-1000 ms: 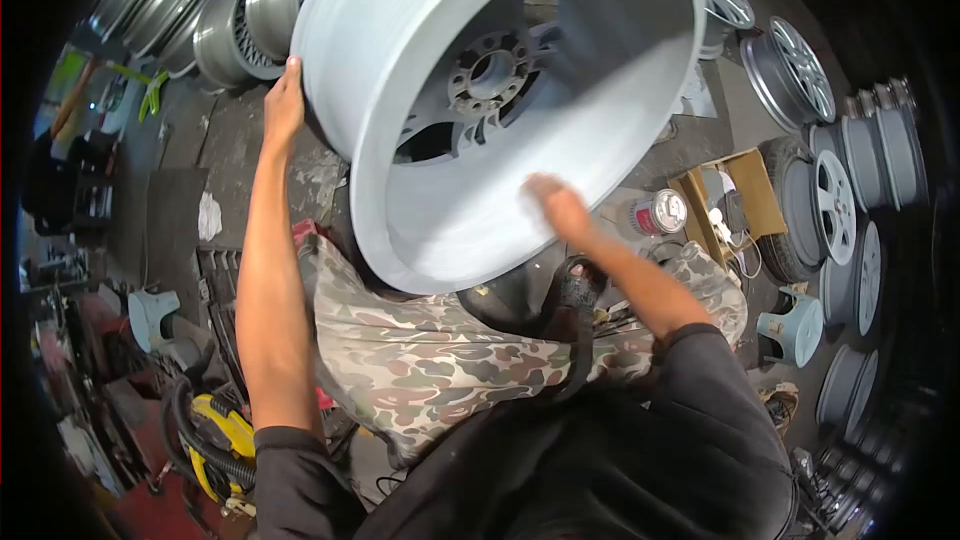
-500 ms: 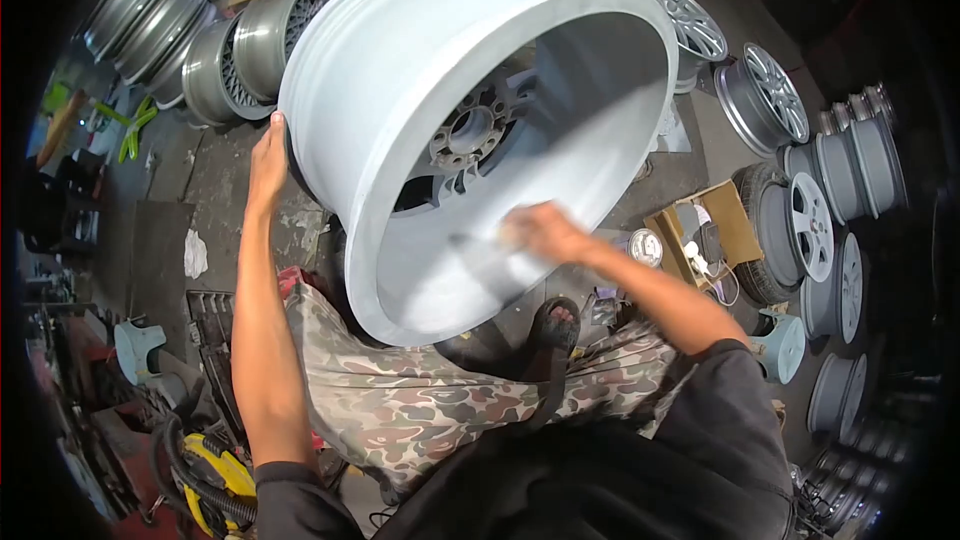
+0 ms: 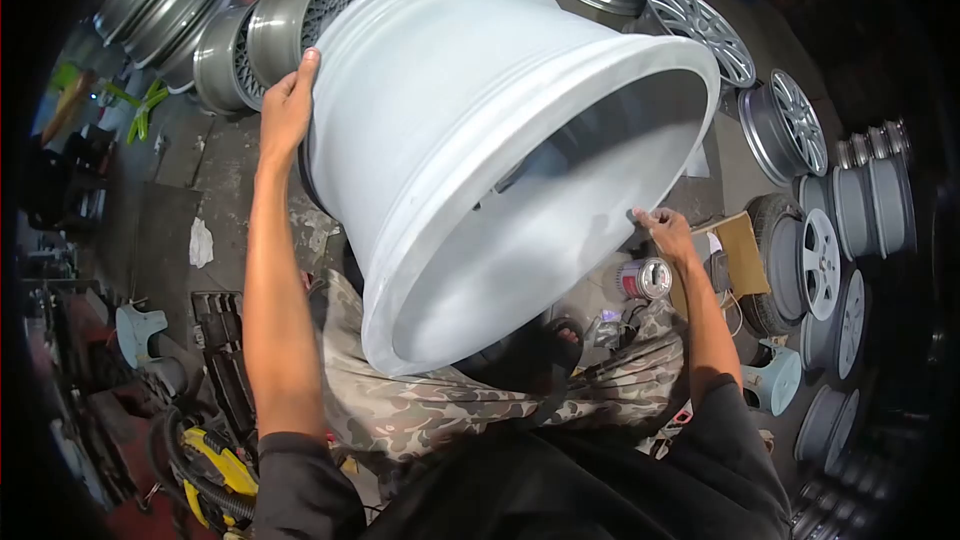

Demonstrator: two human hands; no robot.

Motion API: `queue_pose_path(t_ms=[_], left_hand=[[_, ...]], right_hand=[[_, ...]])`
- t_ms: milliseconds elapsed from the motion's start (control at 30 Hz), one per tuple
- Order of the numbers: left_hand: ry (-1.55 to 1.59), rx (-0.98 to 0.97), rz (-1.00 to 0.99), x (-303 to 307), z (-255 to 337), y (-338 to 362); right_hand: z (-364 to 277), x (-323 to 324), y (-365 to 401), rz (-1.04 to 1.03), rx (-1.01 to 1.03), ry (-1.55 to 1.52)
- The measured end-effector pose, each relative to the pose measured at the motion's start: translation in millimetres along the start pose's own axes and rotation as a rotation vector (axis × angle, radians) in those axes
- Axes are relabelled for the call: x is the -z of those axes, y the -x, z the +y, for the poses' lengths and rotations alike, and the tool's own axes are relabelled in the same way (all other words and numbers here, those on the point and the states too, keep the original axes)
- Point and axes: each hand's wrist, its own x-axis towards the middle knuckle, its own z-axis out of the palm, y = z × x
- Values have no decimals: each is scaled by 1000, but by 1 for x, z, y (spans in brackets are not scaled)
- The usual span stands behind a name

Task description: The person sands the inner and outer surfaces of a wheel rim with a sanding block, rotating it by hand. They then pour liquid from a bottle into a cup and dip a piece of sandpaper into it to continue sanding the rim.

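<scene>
While left fingers (image 3: pixel 300 75) and right fingers (image 3: pixel 650 218) grip the white rim (image 3: pixel 470 130), wheels (image 3: pixel 692 28) surround it

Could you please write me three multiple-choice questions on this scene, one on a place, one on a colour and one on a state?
1. Where is the right hand?
A) deep inside the barrel
B) at the right edge of the open lip of the wheel rim
C) flat on the floor

2. What colour is the wheel rim?
A) black
B) white
C) red

3. How is the wheel rim placed?
A) lying flat on the floor
B) hanging from a hook
C) tilted, open side toward the camera, with the left hand on its far edge

Answers:
1 B, as the fingers meet the lip on its right side.
2 B, as the barrel is white inside and out.
3 C, as the opening faces the camera at a slant.
</scene>
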Motion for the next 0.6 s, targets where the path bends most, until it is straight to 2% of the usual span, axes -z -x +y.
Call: queue_pose_path(t_ms=[100, 133, 233, 300, 367, 400, 467, 500, 567, 600], left_hand=[[-95, -25, -1, 0, 12, -8], [-130, 13, -28, 0, 8, -13], [-79, 90, -58, -2, 7, -9], [-72, 86, 52, -9, 12, -4], [-11, 112, 143, -15, -1, -7], [28, 102, 156, -18, -2, -6], [68, 73, 157, -19, -7, -5], [101, 52, 164, -20, -13, -5], [136, 28, 171, -17, -24, -3], [194, 69, 172, -15, -29, -1]], right_hand=[[18, -28, -19, -35, -174, 8], [3, -31, -11, 14, -191, -62], [20, -63, -24, 231, 12, -151], [14, -59, -17, 193, 38, -161], [36, -76, -31, 162, -21, -408], [31, -68, -34, 206, -10, -418], [21, -63, -32, 106, -194, -135], [17, -61, -30, 125, -191, -146], [9, -57, -25, 187, -45, -261], [5, -52, -27, 195, -44, -262]])
